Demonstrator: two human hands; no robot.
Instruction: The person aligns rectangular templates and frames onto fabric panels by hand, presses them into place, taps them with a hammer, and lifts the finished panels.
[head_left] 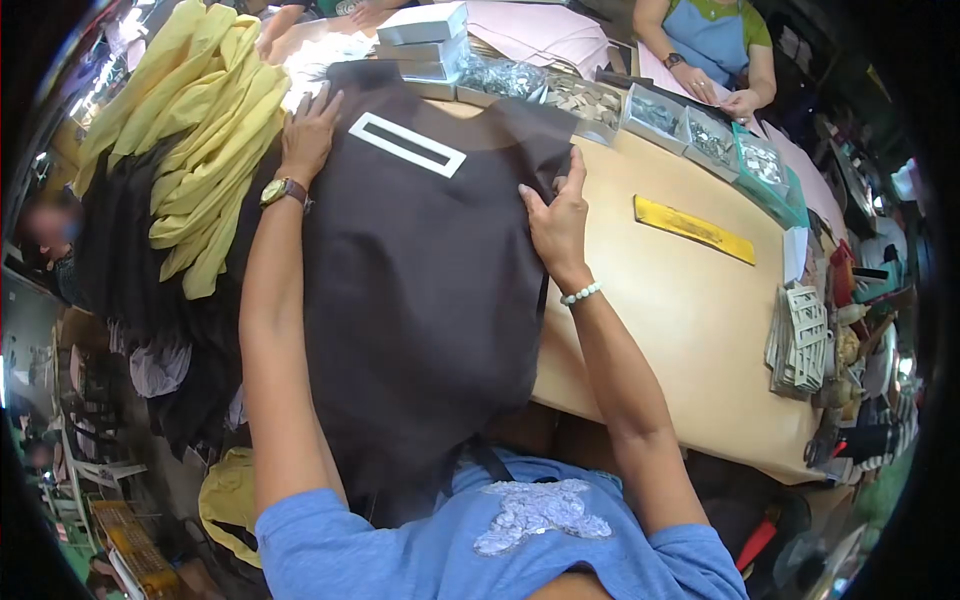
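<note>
A dark brown-black cloth piece [420, 270] with a curved neckline-like cut lies on the table and hangs over its front edge toward my body. On its upper part rests a white rectangular frame [407, 145] with a long slot, set at a slant. My left hand [309, 132] lies flat on the cloth's upper left edge, fingers stretched out. At the right edge is my right hand [560, 220], thumb on the cloth and fingers apart; part of its fingers is hidden. Neither hand touches the frame.
A yellow strip [694, 229] lies on the tabletop [640, 330]. Small-part boxes [655, 112] line the far edge, beside stacked white boxes [424, 40]. Slotted templates [800, 340] are stacked at right. Yellow cloths [200, 130] pile up at left. A co-worker [705, 50] sits across.
</note>
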